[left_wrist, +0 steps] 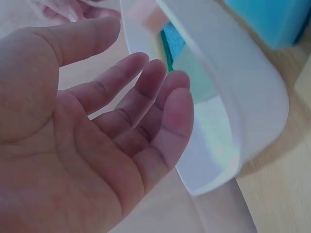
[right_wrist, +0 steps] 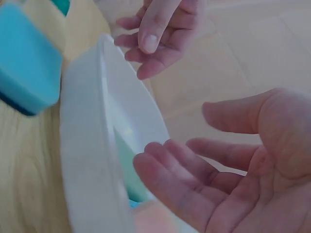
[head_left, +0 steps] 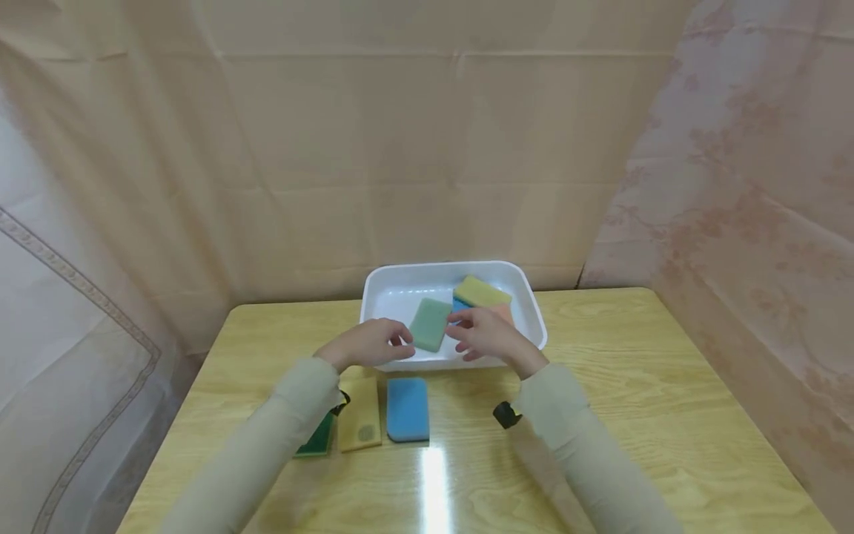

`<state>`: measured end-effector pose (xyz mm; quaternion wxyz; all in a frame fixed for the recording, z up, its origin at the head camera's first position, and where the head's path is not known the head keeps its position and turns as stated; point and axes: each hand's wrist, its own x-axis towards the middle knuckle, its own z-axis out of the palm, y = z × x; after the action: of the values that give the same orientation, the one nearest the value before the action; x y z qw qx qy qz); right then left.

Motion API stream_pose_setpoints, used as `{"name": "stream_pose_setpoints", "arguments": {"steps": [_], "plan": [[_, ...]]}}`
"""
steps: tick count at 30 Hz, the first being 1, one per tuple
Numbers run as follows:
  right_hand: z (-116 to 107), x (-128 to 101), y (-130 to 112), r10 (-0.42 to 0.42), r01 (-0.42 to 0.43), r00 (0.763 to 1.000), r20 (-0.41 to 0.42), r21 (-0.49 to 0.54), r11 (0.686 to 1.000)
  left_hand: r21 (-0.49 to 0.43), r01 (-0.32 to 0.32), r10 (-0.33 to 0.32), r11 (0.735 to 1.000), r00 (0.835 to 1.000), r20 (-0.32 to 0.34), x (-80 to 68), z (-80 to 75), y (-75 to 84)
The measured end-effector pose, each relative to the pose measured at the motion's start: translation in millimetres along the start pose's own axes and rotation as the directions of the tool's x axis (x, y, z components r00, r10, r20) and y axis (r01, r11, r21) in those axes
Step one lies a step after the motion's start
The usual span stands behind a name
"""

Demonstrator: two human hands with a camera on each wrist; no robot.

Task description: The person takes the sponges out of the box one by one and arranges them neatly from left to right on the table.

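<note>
Both hands hover over a white tray (head_left: 394,278) that holds several sponges. My left hand (head_left: 373,343) is above the tray's front left, palm inward, fingers loosely bent around nothing. Over the right part is my right hand (head_left: 490,337), its fingers spread a little and holding nothing. Between them a light green sponge (head_left: 429,325) lies in the tray. Behind the right fingers are a yellow sponge (head_left: 482,292), a partly hidden blue sponge (head_left: 459,305) and an orange sponge (head_left: 505,312). In the left wrist view, the left palm (left_wrist: 73,145) shows bare.
On the wooden table (head_left: 640,386), before the tray, lie a blue sponge (head_left: 408,409), a yellow sponge (head_left: 360,415) and a dark green sponge (head_left: 316,439) partly under the left sleeve. A beige curtain (head_left: 414,148) hangs behind the table, with a patterned cloth (head_left: 754,185) at the right.
</note>
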<state>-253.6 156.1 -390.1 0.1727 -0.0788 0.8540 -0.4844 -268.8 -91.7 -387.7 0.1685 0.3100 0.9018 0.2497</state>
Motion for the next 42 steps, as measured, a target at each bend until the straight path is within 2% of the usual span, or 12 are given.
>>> {"name": "stream_pose_setpoints", "arguments": {"steps": [4, 8, 12, 17, 22, 26, 31, 36, 42], "plan": [[0, 8, 4, 0.064, -0.073, 0.997, 0.050, 0.220, 0.973, -0.023, 0.049, -0.048, 0.999, 0.998, 0.042, 7.4, -8.2, -7.3], [-4, 14, 5, 0.076, -0.109, 0.992, 0.098, 0.403, 0.909, -0.056, 0.081, -0.076, 0.995, 0.993, 0.087, 11.8, -14.6, -11.9], [-9, 22, 2, 0.058, -0.135, 0.988, 0.145, 0.595, 0.792, -0.150, 0.166, -0.142, 0.975, 0.978, 0.154, 17.6, -19.8, -14.1], [-15, 30, -1, 0.065, -0.155, 0.987, 0.148, 0.744, 0.649, -0.266, 0.309, -0.248, 0.913, 0.939, 0.238, 30.5, -24.3, -11.4], [-17, 38, 0, 0.145, -0.189, 0.981, 0.130, 0.814, 0.549, -0.352, 0.382, -0.294, 0.854, 0.914, 0.280, 42.9, -30.4, -10.8], [-16, 45, 4, 0.185, -0.213, 0.973, 0.136, 0.836, 0.506, -0.413, 0.416, -0.310, 0.810, 0.902, 0.299, 53.0, -34.1, -11.0], [-12, 54, 9, 0.201, -0.239, 0.967, 0.158, 0.840, 0.487, -0.485, 0.451, -0.350, 0.749, 0.891, 0.288, 67.0, -31.9, -14.8], [-9, 59, 15, 0.224, -0.275, 0.956, 0.187, 0.834, 0.478, -0.537, 0.468, -0.382, 0.702, 0.884, 0.269, 80.1, -24.6, -23.4], [-8, 62, 26, 0.245, -0.309, 0.946, 0.212, 0.819, 0.484, -0.575, 0.520, -0.458, 0.632, 0.849, 0.265, 88.1, -18.3, -34.6]]}}
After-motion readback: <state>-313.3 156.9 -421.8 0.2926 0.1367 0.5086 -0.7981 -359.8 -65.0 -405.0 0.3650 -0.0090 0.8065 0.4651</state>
